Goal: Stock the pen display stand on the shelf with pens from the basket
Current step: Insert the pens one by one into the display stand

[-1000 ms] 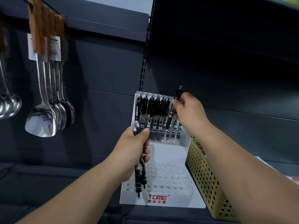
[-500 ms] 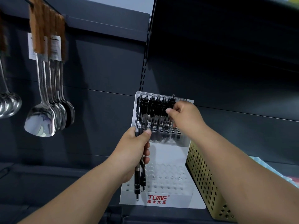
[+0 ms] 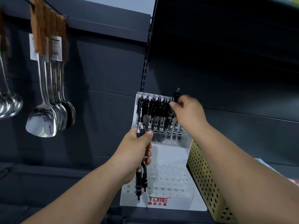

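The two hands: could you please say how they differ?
The left hand grips a bundle of pens; the right hand pinches a single pen. The left hand sits lower, by the stand's left side; the right hand reaches its top row. Both hold black pens.

White pen stand [image 3: 168, 157] with red lettering, black pens [image 3: 155, 110], yellow hole-dotted basket [image 3: 205, 175], silver spatulas [image 3: 42, 122].

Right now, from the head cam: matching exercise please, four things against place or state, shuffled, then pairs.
1 left hand
2 right hand
3 perforated basket
4 steel spatulas

a hang at far left
b grips a bundle of black pens
c stands right of the pen display stand
d pinches a single pen

Pairs: 1-b, 2-d, 3-c, 4-a
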A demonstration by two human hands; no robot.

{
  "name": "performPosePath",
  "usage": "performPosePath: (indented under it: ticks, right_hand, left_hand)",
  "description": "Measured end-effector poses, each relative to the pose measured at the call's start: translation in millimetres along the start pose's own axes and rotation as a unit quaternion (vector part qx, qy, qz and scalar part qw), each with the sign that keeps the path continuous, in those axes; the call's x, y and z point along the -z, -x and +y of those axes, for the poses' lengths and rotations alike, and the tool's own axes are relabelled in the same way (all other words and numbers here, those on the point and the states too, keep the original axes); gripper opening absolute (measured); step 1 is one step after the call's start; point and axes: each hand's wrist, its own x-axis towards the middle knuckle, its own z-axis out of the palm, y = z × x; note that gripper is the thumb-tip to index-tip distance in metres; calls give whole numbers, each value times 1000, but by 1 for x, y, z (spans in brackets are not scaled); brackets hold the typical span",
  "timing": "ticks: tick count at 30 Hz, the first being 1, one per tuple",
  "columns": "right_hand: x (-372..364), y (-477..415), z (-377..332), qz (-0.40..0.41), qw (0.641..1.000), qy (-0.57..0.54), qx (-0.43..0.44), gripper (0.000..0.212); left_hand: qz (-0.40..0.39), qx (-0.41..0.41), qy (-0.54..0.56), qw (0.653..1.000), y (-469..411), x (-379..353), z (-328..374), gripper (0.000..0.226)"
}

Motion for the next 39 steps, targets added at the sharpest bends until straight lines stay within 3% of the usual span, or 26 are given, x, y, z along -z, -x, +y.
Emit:
performPosePath:
  ticks: [12, 17, 20, 22, 25, 27, 34, 39]
  right_hand:
    - [-9, 25, 6, -43, 996, 67, -28, 24]
    - [7, 32, -6, -18, 999, 25, -17, 18]
    - [13, 48, -23, -96, 988, -111, -50, 13]
    - [18, 56, -33, -185, 956, -202, -105, 12]
    - [23, 61, -37, -286, 908, -267, -149, 11]
    - [25, 62, -35, -317, 896, -276, -146, 8]
    - [28, 65, -30, -298, 878, -330, -175, 16]
    - [41, 54, -34, -159, 891, -379, -195, 9]
  left_hand:
    - [0, 5, -3, 1000, 1, 2, -1, 10]
    - [-4, 1, -19, 1000, 4, -2, 2, 9]
    - [-14, 2, -16, 1000, 6, -7, 5, 7]
    - [-27, 3, -6, 1000, 7, -11, 7, 6]
    - [-44, 4, -11, 999, 9, -13, 8, 8]
    - [-55, 2, -25, 998, 11, -14, 8, 9]
    - [-68, -1, -52, 996, 13, -16, 12, 11]
    - [-47, 15, -46, 998, 12, -16, 9, 12]
